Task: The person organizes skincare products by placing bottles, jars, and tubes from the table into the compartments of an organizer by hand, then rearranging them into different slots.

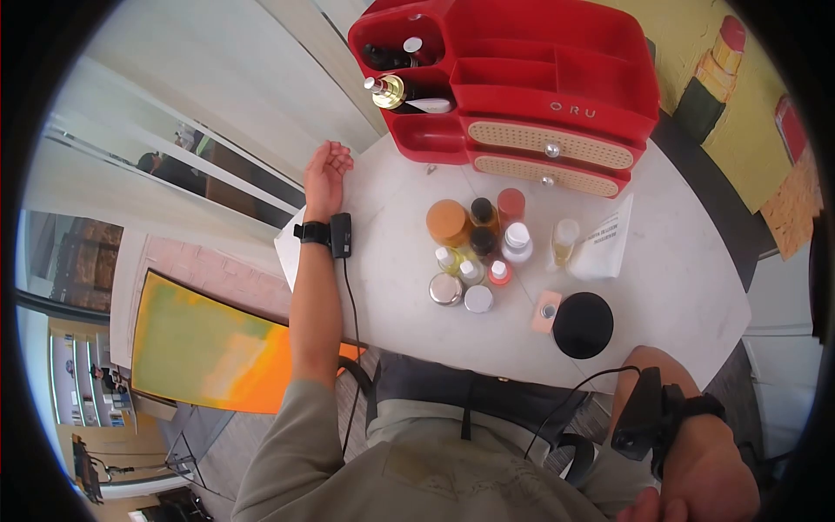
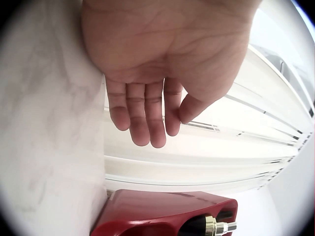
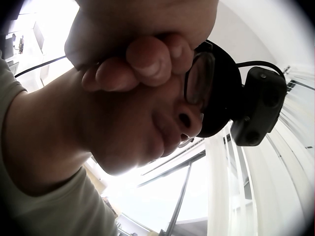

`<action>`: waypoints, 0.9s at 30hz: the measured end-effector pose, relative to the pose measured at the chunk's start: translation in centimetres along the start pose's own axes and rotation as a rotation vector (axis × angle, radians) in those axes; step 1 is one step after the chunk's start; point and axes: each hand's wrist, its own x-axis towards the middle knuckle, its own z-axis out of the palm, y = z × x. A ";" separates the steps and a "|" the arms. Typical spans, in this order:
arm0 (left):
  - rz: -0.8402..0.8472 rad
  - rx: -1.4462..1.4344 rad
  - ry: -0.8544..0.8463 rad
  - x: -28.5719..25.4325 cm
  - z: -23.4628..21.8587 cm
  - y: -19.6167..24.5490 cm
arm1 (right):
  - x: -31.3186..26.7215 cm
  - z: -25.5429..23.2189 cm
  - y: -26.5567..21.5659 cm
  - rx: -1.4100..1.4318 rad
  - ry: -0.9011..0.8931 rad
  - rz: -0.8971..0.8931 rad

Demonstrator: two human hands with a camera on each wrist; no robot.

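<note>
In the head view, the left hand (image 1: 327, 181) lies at the edge of the white bench (image 1: 391, 300), its grip loosely curled, near the red organizer (image 1: 517, 103). A dropper bottle (image 1: 388, 91) leans in a left-hand compartment of the organizer. The bottles and jars (image 1: 481, 241) stand grouped at mid-bench, in front of the organizer. Right of them are a clear bottle (image 1: 564, 248) and a white tube (image 1: 602, 245), with a small pink box (image 1: 541, 315) touching or just beside a round black lid (image 1: 583, 325) nearer the person. The right hand (image 1: 703, 477) is at the lower right, off the bench.

In the left wrist view, the left hand's fingers are bent slightly, the fingertips free, above part of the organizer.

In the right wrist view, the right hand's fingers are curled together beside the person's cheek.
</note>
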 end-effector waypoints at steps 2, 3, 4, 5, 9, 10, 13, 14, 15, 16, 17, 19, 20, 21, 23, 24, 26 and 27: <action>-0.003 -0.006 0.004 0.0 0.0 0.0 | 0.0 0.1 0.0 0.000 0.005 0.002; -0.004 -0.005 0.005 0.0 0.0 0.0 | 0.0 0.1 0.0 0.000 0.007 0.003; -0.001 -0.011 -0.004 0.0 -0.1 0.0 | 0.0 0.2 0.0 -0.001 0.009 0.004; 0.001 -0.016 -0.013 0.0 -0.1 0.0 | 0.0 0.2 0.0 -0.002 0.011 0.004; 0.002 -0.021 -0.013 0.2 -0.2 -0.1 | 0.0 0.3 0.0 -0.008 0.018 0.008; 0.000 -0.019 -0.013 0.2 -0.2 -0.1 | 0.0 0.4 0.0 -0.010 0.020 0.009; -0.001 -0.019 -0.010 0.1 -0.1 0.0 | 0.0 0.5 0.0 -0.013 0.027 0.012; -0.001 -0.022 -0.009 0.1 0.0 0.0 | 0.0 0.5 0.0 -0.013 0.029 0.013; -0.001 -0.022 -0.008 0.1 0.0 0.0 | 0.0 0.5 0.0 -0.014 0.032 0.014; -0.003 -0.021 -0.007 0.1 0.0 0.0 | 0.0 0.6 0.0 -0.015 0.034 0.014; -0.004 -0.020 -0.007 0.1 0.0 0.0 | 0.0 0.6 0.0 -0.016 0.036 0.015; -0.003 -0.020 -0.008 0.1 0.0 0.0 | 0.0 0.6 0.0 -0.018 0.039 0.017; -0.002 -0.019 -0.009 0.0 0.1 0.1 | 0.0 0.6 0.0 -0.020 0.041 0.017; -0.001 -0.019 -0.009 0.1 0.0 0.0 | 0.0 0.6 -0.1 -0.021 0.043 0.018; -0.001 -0.020 -0.014 0.1 0.0 0.0 | 0.0 0.6 -0.1 -0.025 0.046 0.019; -0.001 -0.020 -0.014 0.1 0.0 0.0 | 0.0 0.6 -0.1 -0.026 0.047 0.020; 0.002 -0.021 -0.012 0.1 0.0 0.0 | 0.0 0.7 0.0 -0.029 0.051 0.022; 0.002 -0.021 -0.012 0.1 0.0 0.0 | 0.0 0.7 -0.1 -0.030 0.052 0.022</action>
